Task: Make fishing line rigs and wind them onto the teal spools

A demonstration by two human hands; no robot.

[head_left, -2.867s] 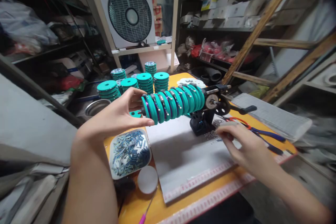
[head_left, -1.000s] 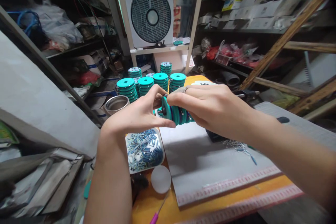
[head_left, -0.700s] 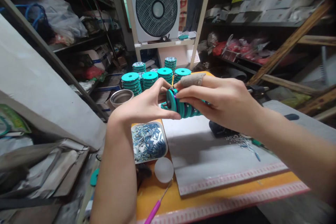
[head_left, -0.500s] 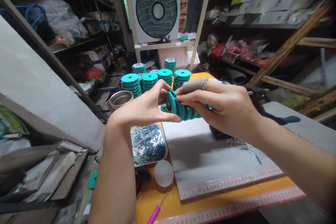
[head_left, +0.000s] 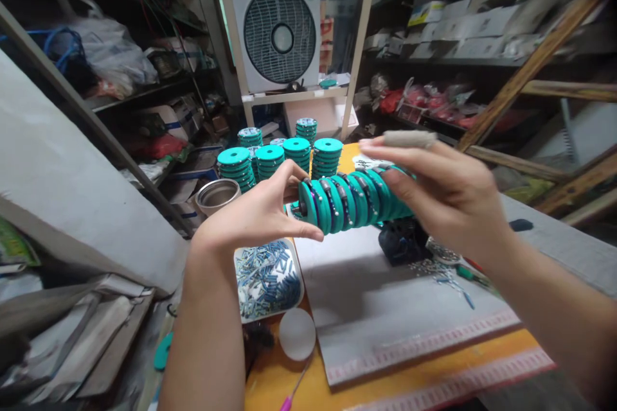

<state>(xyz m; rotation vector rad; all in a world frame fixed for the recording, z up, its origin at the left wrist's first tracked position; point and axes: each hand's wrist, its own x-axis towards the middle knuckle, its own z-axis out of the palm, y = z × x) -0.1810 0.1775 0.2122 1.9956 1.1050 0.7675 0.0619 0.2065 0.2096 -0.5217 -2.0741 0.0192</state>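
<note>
A row of teal spools (head_left: 349,199) sits on a horizontal shaft held by a small black winder (head_left: 402,241) on the table. My left hand (head_left: 258,212) pinches the shaft's free end beside the outermost spool, thumb below and fingers above. Behind the row is my right hand (head_left: 443,189), with its fingers stretched out and apart; the palm lies against the spools nearest the winder. A grey sleeve covers its forefinger. Whether the right hand grips anything is not visible.
Stacks of teal spools (head_left: 270,160) stand at the table's far side beside a metal cup (head_left: 218,196). A white tray of small blue tubes (head_left: 265,279) and a round white lid (head_left: 297,334) lie near me. A grey mat (head_left: 385,314) covers the orange table. Cluttered shelves surround it, with a box fan (head_left: 277,29) behind.
My right hand came off the table, closed over the spool row beside my left hand, then drew back toward the winder with fingers opening. The spools show again. My left hand stayed.
</note>
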